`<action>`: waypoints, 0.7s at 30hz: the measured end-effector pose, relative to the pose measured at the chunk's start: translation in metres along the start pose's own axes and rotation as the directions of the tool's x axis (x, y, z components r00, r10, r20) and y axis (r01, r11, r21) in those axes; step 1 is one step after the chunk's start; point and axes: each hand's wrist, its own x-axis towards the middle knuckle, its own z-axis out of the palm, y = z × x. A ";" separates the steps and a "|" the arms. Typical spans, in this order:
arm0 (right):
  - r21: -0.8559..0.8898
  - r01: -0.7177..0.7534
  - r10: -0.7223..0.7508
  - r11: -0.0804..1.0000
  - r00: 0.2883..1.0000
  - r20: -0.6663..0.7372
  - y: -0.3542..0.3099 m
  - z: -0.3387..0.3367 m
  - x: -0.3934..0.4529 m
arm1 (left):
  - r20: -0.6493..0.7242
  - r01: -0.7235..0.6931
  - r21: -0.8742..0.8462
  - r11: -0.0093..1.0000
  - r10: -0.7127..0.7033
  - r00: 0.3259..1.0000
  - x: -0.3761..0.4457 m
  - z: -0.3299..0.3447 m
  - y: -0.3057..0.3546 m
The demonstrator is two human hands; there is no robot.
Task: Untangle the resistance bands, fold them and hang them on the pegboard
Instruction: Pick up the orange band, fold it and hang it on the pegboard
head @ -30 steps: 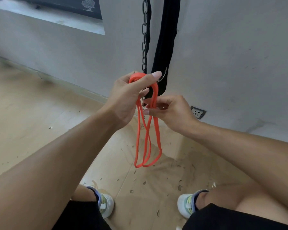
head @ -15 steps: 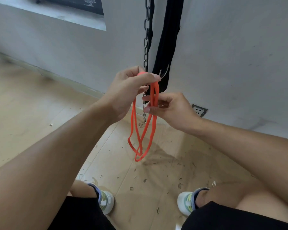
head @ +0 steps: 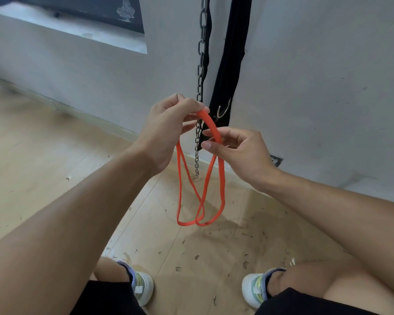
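Observation:
An orange resistance band hangs doubled between my two hands, in front of the grey wall. My left hand grips its top end with curled fingers, thumb laid over the band. My right hand pinches the band a little lower and to the right, between thumb and fingertips. Below the hands two loops drop toward the floor and cross each other near their bottom. No pegboard is in view.
A metal chain and a black strap with a metal hook hang on the wall right behind the band. A wall socket sits low on the right. My two shoes stand on the littered wooden floor.
My hands have drawn slightly apart, the right one shifting right. The hanging strands, bunched together before, now spread into two wider loops that cross near the bottom.

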 end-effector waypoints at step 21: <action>0.067 -0.054 0.055 0.996 0.998 -0.014 -0.006 -0.001 -0.004 | 0.006 0.077 0.234 0.969 -0.081 0.997 0.001 -0.012 0.008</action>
